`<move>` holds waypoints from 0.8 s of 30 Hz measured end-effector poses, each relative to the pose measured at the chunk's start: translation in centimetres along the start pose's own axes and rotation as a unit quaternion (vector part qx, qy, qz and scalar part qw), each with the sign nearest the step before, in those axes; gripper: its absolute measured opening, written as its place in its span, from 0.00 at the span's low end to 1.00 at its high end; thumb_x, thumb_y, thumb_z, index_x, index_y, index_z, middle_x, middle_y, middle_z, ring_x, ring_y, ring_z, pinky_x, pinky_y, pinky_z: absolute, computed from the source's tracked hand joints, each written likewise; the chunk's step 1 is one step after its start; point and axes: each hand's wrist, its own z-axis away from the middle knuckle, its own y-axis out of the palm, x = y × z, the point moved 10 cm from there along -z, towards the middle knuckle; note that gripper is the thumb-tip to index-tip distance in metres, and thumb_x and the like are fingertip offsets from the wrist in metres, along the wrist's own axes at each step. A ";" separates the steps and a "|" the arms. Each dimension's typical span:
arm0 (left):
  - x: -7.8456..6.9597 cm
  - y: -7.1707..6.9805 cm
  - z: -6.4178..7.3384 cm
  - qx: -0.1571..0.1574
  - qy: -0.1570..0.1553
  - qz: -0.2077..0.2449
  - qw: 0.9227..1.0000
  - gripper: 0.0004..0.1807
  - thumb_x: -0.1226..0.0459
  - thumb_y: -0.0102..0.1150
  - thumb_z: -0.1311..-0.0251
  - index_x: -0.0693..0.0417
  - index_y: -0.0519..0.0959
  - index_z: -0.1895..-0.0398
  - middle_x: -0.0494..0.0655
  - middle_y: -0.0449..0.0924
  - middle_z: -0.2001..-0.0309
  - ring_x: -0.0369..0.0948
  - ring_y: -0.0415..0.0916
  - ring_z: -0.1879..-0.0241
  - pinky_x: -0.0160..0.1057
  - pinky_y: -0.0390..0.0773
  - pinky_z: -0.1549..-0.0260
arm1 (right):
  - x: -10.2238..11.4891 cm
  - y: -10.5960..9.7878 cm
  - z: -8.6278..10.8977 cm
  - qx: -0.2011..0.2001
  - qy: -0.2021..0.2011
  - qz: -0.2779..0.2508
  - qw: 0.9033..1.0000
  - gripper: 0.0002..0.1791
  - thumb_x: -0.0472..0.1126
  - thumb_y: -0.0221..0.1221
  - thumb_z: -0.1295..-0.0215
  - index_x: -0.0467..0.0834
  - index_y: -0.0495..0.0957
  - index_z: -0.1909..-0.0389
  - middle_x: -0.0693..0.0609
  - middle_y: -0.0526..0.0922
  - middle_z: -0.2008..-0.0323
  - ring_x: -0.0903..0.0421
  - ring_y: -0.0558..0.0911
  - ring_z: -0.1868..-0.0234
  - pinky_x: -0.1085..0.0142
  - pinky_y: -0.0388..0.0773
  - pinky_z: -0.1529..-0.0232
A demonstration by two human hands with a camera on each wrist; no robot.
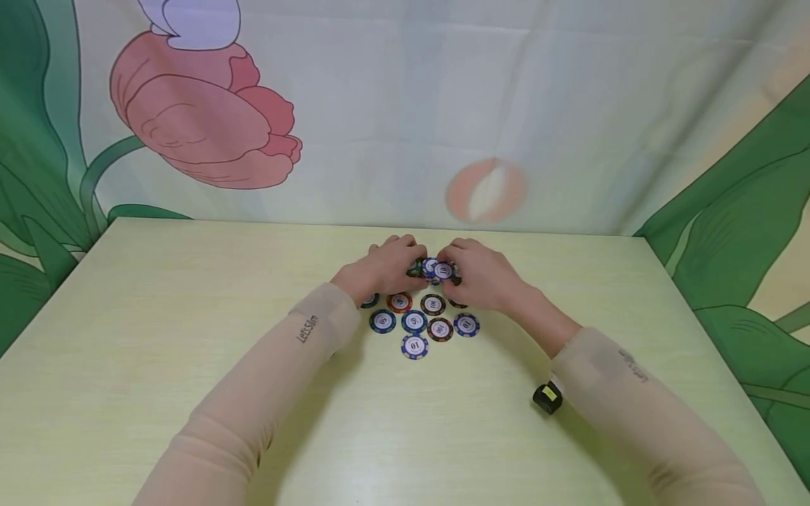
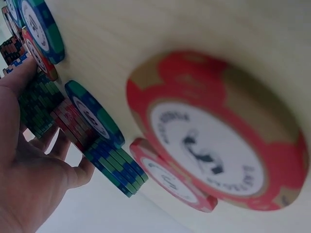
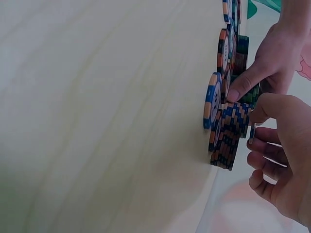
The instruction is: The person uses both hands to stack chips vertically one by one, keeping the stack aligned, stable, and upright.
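My left hand (image 1: 391, 263) curls round a stack of green poker chips (image 2: 39, 104), thumb in front and fingers behind. My right hand (image 1: 484, 270) pinches a blue-edged poker chip (image 1: 444, 271) between thumb and index finger, just over the stack of blue-and-tan chips (image 3: 236, 116); its other fingers hang loosely bent. A stack of dark chips (image 3: 226, 148) stands beside that one. On the left hand's other side are a red stack (image 2: 73, 121) and a blue-and-green stack (image 2: 119, 165).
Nearer me, single chips lie flat in front of the stacks, among them a red chip (image 1: 399, 303), a dark chip (image 1: 439, 329) and a blue chip (image 1: 414, 346). A small black object with a yellow label (image 1: 548, 398) sits by the right sleeve. A printed curtain (image 1: 380, 126) hangs behind the table (image 1: 158, 316).
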 end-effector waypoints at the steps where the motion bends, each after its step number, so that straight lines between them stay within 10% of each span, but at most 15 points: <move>1: 0.0 0.0 0.0 0.000 -0.001 0.001 1.000 0.32 0.47 0.61 0.30 0.50 0.70 0.28 0.52 0.67 0.33 0.49 0.63 0.38 0.65 0.64 0.38 | 0.1 0.1 -0.1 0.002 -0.001 0.003 1.000 0.22 0.42 0.64 0.38 0.39 0.81 0.44 0.45 0.81 0.47 0.48 0.79 0.46 0.53 0.80 0.51; 24: 0.2 0.1 -0.1 -0.005 -0.004 0.008 1.000 0.32 0.46 0.62 0.30 0.49 0.71 0.28 0.52 0.68 0.34 0.50 0.63 0.38 0.64 0.65 0.39 | 0.0 0.1 -0.1 -0.014 0.007 0.000 1.000 0.11 0.44 0.66 0.33 0.43 0.83 0.55 0.47 0.81 0.53 0.51 0.78 0.54 0.55 0.80 0.58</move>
